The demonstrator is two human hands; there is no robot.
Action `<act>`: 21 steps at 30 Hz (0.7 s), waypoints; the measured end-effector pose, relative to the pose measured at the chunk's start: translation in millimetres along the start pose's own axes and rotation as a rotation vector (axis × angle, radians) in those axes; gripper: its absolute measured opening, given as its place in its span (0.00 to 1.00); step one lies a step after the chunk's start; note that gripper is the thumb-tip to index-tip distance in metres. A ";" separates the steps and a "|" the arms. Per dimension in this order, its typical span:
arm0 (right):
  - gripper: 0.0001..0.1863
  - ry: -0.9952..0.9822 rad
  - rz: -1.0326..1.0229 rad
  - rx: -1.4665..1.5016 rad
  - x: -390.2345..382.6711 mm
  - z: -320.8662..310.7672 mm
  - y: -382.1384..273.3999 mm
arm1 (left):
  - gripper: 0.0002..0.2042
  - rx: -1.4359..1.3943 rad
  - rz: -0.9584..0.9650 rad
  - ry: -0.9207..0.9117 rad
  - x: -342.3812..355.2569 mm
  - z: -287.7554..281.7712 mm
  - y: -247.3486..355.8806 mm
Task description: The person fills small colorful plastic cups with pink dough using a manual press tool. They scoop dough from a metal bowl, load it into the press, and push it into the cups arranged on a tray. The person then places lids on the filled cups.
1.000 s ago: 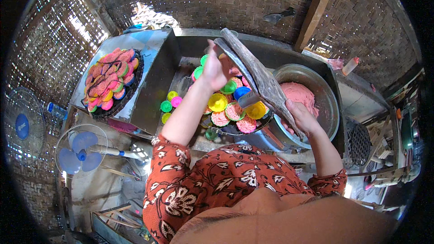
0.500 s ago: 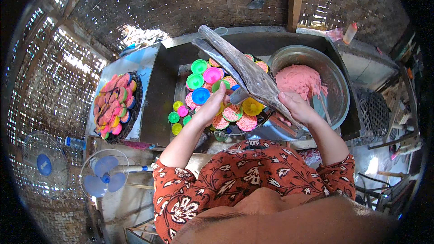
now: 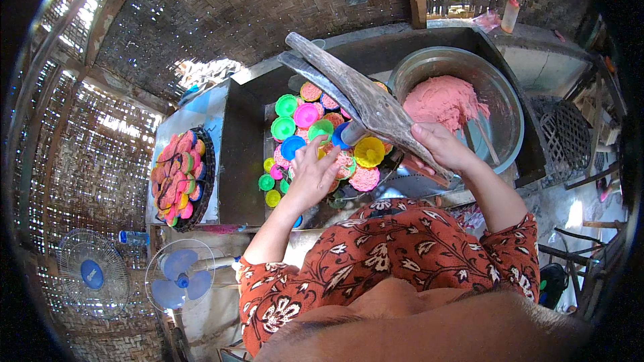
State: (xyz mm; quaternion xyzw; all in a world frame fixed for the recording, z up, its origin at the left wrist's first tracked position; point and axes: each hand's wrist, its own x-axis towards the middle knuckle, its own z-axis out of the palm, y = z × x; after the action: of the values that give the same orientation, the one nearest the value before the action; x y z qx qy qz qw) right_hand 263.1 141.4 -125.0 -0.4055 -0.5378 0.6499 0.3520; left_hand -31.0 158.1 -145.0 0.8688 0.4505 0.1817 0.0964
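A weathered wooden press (image 3: pixel 376 104) with two long arms and a short grey cylinder lies slantwise above the colourful cups. Its near right end is in my right hand (image 3: pixel 446 151), the thumb on top and the fingers wrapped below. My left hand (image 3: pixel 312 175) has its fingers apart beside the cylinder, over the cups, with fingertips by the lower rim of a green cup (image 3: pixel 320 129). A blue cup (image 3: pixel 341 135) sits against the cylinder, and a yellow fluted cup (image 3: pixel 369 152) is just right of it. Several cups hold pink strands (image 3: pixel 364 178); others look empty.
At the right, a large metal basin (image 3: pixel 513 124) holds pink dough (image 3: pixel 444 102) and a stick-like utensil. On the left box-like surface (image 3: pixel 213 188) stands a dark round tray of pink and coloured pieces (image 3: pixel 178 177). Two fans (image 3: pixel 181 281) stand at lower left; a bottle (image 3: pixel 510 15) is on the back ledge.
My left hand has drawn back from the press's cylinder toward lower left, and its fingers have spread. My right hand keeps its grip on the press. The whole view has shifted slightly.
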 end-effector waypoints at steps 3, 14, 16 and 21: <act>0.26 0.020 0.002 -0.008 -6.8 -0.5 -6.6 | 0.19 0.211 0.011 0.039 -7.8 -8.2 6.2; 0.25 0.079 -0.363 -0.334 2.3 37.3 -16.1 | 0.17 -0.294 0.172 0.455 64.3 -45.3 66.2; 0.28 0.205 -0.626 -0.771 7.2 26.6 -32.6 | 0.12 0.032 0.306 0.626 86.8 -43.5 63.2; 0.28 0.752 -1.114 -1.207 -9.6 20.2 -134.3 | 0.08 0.218 0.528 0.655 127.2 -39.3 112.3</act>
State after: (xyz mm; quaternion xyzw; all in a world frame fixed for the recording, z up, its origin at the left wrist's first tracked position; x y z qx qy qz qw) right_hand 251.8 147.9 10.6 -0.3878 -0.7554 -0.1828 0.4956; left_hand 104.4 197.7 -42.8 0.8558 0.2360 0.4176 -0.1936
